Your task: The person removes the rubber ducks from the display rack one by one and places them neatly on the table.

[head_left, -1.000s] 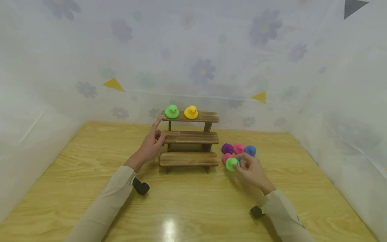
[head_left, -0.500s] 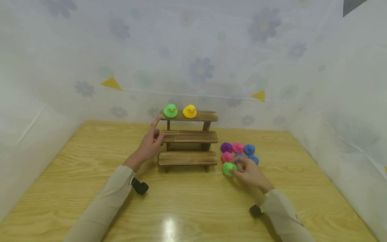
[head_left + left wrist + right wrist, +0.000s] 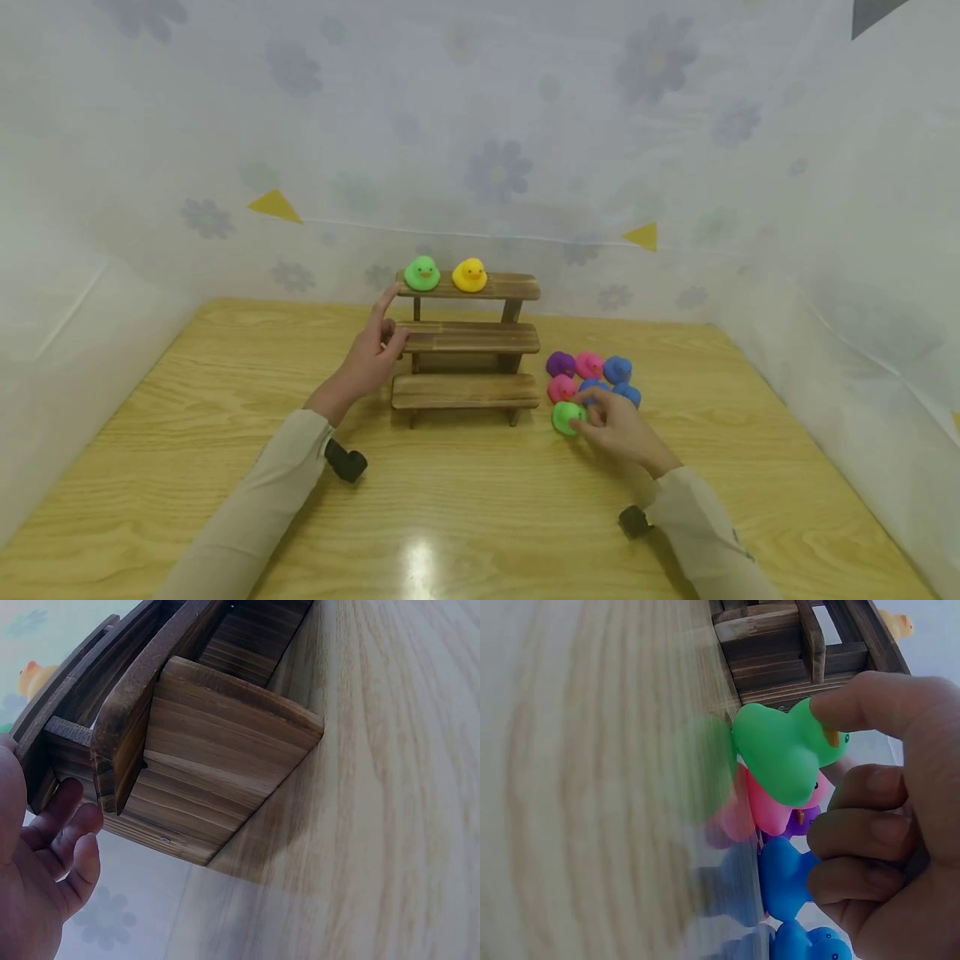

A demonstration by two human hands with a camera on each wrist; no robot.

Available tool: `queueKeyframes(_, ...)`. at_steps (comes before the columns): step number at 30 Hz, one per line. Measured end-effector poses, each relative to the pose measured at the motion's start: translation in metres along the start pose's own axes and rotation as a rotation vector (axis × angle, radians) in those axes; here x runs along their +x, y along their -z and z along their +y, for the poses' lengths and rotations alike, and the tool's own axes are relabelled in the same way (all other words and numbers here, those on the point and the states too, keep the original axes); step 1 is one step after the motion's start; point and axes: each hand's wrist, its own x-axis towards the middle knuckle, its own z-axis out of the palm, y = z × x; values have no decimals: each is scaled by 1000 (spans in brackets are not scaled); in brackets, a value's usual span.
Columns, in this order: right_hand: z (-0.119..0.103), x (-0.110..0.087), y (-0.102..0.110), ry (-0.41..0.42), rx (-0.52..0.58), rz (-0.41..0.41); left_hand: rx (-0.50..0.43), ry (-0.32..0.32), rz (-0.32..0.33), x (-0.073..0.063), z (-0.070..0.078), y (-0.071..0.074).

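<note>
A three-tier wooden stand (image 3: 467,392) is on the table, with a green rubber duck (image 3: 422,274) and a yellow rubber duck (image 3: 469,276) on its top shelf. My left hand (image 3: 367,357) is at the stand's left side; its extended index finger reaches the top shelf's end and its thumb the middle shelf's. Its other fingers are loosely bent. With thumb and index finger, my right hand (image 3: 622,429) pinches another green rubber duck (image 3: 780,750), low at the tabletop right of the stand. Part of that duck's head is hidden behind a finger in the right wrist view.
Behind the pinched duck, several ducks stand close together: a purple duck (image 3: 561,364), two pink ones including a front pink duck (image 3: 561,388), and blue ones including a back blue duck (image 3: 618,369). White flowered sheeting (image 3: 498,125) encloses the table's (image 3: 480,517) back and sides.
Over the first half second, my right hand lowers the green duck slightly left and toward the front, beside the group. Since then it barely moves. My left hand keeps its place at the stand.
</note>
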Motion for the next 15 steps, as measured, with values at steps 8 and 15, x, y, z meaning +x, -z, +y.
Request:
queueKeyframes(8, -1, -2, 6, -7, -19, -65, 6, -3, -6, -1, 3, 1)
queueKeyframes(15, 3, -3, 9, -4, -9, -80, 3, -23, 1, 0, 1, 0)
